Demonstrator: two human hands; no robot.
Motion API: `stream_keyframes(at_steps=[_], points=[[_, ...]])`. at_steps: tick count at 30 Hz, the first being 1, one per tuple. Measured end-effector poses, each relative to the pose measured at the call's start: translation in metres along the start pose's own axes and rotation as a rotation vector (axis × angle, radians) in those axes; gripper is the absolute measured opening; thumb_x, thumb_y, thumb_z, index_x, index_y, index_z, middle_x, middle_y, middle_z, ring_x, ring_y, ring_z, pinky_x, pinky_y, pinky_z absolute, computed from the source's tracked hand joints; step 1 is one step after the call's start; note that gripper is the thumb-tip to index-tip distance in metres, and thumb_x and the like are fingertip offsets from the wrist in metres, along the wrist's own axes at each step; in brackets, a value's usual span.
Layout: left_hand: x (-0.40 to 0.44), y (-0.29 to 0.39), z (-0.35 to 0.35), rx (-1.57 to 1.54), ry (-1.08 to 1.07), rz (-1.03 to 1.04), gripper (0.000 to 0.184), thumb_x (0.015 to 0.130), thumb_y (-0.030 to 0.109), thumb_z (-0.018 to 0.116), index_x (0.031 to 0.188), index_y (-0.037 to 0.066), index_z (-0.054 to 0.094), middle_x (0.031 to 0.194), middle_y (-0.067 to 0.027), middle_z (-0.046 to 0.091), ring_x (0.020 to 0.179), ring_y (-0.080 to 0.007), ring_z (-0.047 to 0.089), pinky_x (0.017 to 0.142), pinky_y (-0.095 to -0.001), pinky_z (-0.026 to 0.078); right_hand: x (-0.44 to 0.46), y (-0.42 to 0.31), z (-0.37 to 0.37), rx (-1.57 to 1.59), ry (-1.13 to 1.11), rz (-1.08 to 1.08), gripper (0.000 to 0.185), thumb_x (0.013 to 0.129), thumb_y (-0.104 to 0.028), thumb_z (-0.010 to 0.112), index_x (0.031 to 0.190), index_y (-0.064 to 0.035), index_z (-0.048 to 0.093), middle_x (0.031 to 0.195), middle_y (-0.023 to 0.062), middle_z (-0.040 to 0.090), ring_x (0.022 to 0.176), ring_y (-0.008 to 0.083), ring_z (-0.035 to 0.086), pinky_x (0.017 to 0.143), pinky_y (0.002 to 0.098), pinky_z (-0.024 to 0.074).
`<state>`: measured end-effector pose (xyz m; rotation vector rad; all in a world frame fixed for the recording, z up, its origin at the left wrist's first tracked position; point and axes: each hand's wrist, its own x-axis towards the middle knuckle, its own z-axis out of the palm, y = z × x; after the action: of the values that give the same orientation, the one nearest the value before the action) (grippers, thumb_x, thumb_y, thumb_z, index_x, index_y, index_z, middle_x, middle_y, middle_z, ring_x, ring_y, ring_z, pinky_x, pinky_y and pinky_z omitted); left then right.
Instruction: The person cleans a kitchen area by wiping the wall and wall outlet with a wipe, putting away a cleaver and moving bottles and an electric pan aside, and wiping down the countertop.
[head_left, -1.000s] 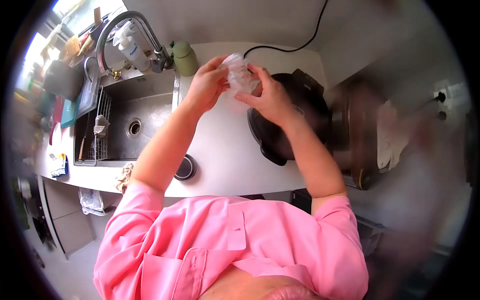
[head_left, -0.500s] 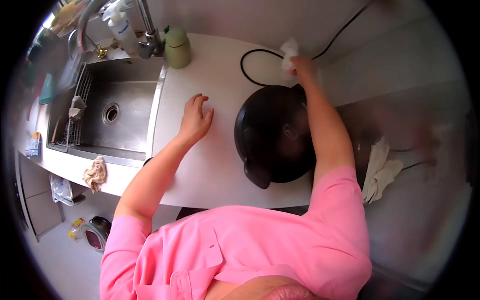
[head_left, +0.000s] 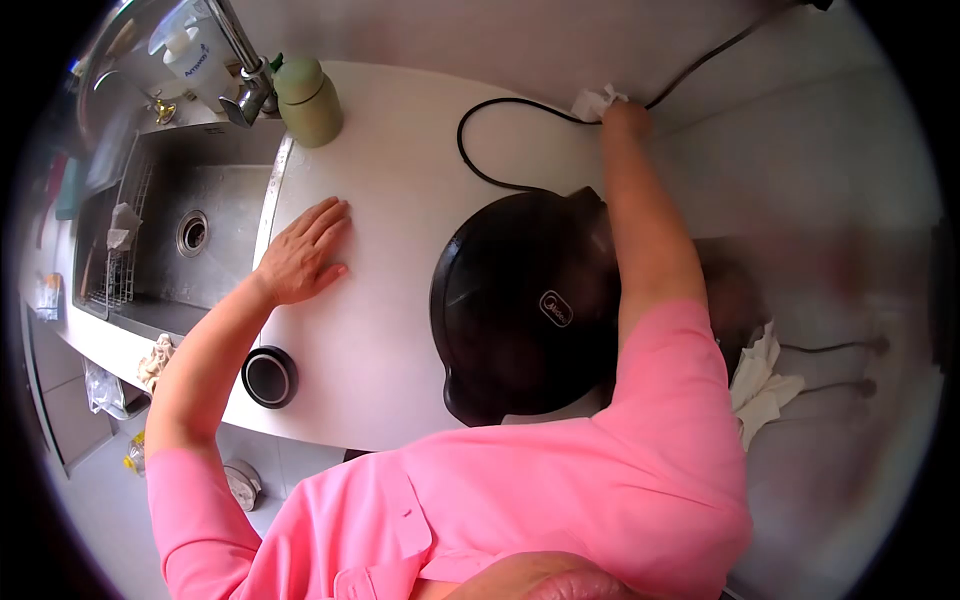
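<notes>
Head view: white tissue [head_left: 588,105] is gripped by the right hand [head_left: 627,119], its fingers curled round it, at the back of the desk [head_left: 385,330], beside the black cord [head_left: 520,100]. The left hand [head_left: 293,262] is laid flat, fingers slightly spread, between sink [head_left: 235,200] and black appliance [head_left: 510,320].

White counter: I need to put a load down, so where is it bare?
The widest bare patch on the white counter lies between the left hand and the black appliance; another lies between the green bottle and the loop of black cord. It is crowded at the back right, with the right hand, white tissue and cord close together.
</notes>
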<state>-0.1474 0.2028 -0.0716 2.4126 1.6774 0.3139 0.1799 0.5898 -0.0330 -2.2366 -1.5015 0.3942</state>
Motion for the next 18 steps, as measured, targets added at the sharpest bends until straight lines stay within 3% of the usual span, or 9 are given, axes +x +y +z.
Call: stream_keyframes(at_steps=[1,4,5,7,9,13,16,18], points=[[-0.001,-0.004,0.001,-0.002,-0.001,0.003,0.058,0.08,0.029,0.057,0.127,-0.001,0.043,0.136,-0.0196,0.04,0.13,-0.0369,0.033,0.108,-0.042,0.029,0.001,0.001,0.005,-0.002,0.001,0.003,0.027,0.087,-0.017,0.056,0.09,0.0079,0.064,0.094,0.0188,0.066,0.08,0.0274,0.066,0.066,0.0344,0.0525],[-0.002,-0.011,0.005,-0.095,0.043,0.058,0.064,0.089,0.049,0.04,0.129,-0.001,0.041,0.138,-0.0227,0.037,0.129,-0.0411,0.033,0.107,-0.0456,0.028,-0.007,0.004,0.011,-0.27,0.053,-0.112,0.026,0.086,-0.017,0.055,0.089,0.0078,0.065,0.092,0.0192,0.067,0.079,0.0286,0.066,0.067,0.035,0.0526],[-0.005,-0.012,0.006,-0.105,0.039,0.055,0.064,0.089,0.049,0.04,0.129,-0.001,0.041,0.138,-0.0227,0.037,0.129,-0.0411,0.033,0.107,-0.0456,0.028,-0.014,0.004,0.013,-0.145,0.008,-0.051,0.03,0.087,-0.021,0.055,0.091,0.0076,0.064,0.094,0.0193,0.066,0.081,0.029,0.066,0.069,0.0351,0.0525],[-0.005,-0.013,0.004,-0.106,0.05,0.059,0.062,0.08,0.034,0.058,0.128,-0.002,0.04,0.138,-0.0185,0.037,0.131,-0.0351,0.032,0.109,-0.0405,0.028,-0.013,0.004,0.022,-0.018,-0.029,0.01,0.034,0.088,-0.025,0.054,0.093,0.0074,0.064,0.096,0.0193,0.066,0.083,0.0293,0.065,0.07,0.0352,0.0524],[-0.004,-0.014,0.006,-0.128,0.067,0.071,0.062,0.079,0.033,0.058,0.127,-0.002,0.041,0.137,-0.0187,0.038,0.131,-0.0354,0.032,0.108,-0.0405,0.029,-0.004,0.007,0.045,-0.37,-0.07,-0.129,0.04,0.09,-0.031,0.053,0.1,0.0065,0.063,0.103,0.0194,0.064,0.093,0.0291,0.063,0.077,0.0351,0.0508],[-0.005,-0.015,0.006,-0.13,0.098,0.07,0.062,0.078,0.032,0.059,0.125,-0.004,0.042,0.136,-0.0192,0.039,0.13,-0.0359,0.034,0.108,-0.0402,0.03,0.004,0.01,0.062,-0.614,-0.224,-0.236,0.043,0.091,-0.034,0.052,0.107,0.0048,0.061,0.11,0.0194,0.061,0.101,0.0277,0.06,0.082,0.0345,0.0489],[-0.004,-0.015,0.007,-0.15,0.102,0.072,0.063,0.076,0.032,0.06,0.125,-0.004,0.043,0.136,-0.0196,0.039,0.129,-0.0363,0.034,0.107,-0.0403,0.031,0.008,0.017,0.086,-0.621,-0.147,-0.398,0.045,0.093,-0.037,0.043,0.114,-0.0009,0.06,0.117,0.0135,0.06,0.099,0.028,0.062,0.079,0.0373,0.0504],[-0.001,-0.015,0.007,-0.148,0.104,0.083,0.062,0.076,0.031,0.06,0.125,-0.003,0.043,0.135,-0.0198,0.04,0.129,-0.0365,0.034,0.107,-0.0405,0.031,-0.028,-0.011,0.089,0.116,0.012,0.096,0.032,0.091,-0.026,0.051,0.11,-0.0025,0.063,0.114,0.0145,0.062,0.1,0.0296,0.06,0.081,0.0394,0.0495]])
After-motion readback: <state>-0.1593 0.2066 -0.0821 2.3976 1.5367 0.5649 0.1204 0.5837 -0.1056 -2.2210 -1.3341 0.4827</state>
